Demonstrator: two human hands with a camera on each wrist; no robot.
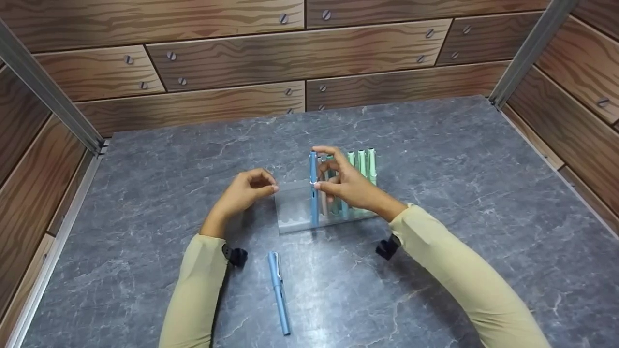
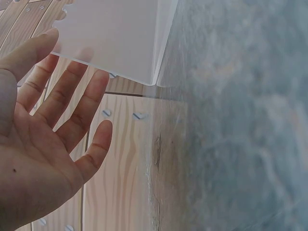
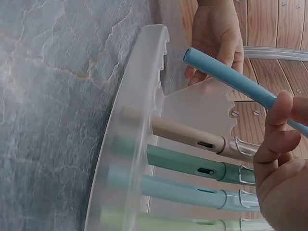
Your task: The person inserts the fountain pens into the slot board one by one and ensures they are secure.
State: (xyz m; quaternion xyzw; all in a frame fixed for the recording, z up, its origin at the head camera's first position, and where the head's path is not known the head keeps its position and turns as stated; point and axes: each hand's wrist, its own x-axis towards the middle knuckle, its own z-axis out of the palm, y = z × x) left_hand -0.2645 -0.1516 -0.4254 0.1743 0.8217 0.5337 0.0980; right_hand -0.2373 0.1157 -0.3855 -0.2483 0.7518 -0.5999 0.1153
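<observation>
My right hand pinches a blue fountain pen between thumb and fingers, holding it upright in front of a translucent pen rack. In the right wrist view the blue pen slants past the rack, its lower end apart from the notches. At the rack's left corner my left hand pinches the panel edge, thumb on one side, fingertips showing behind it in the left wrist view. Beige, dark green, light blue and light green pens stand in the rack, partly hidden by my right hand.
A second blue pen lies on the grey marbled table, in front of the rack and between my forearms. Wood-patterned walls with metal posts enclose the table's back and sides.
</observation>
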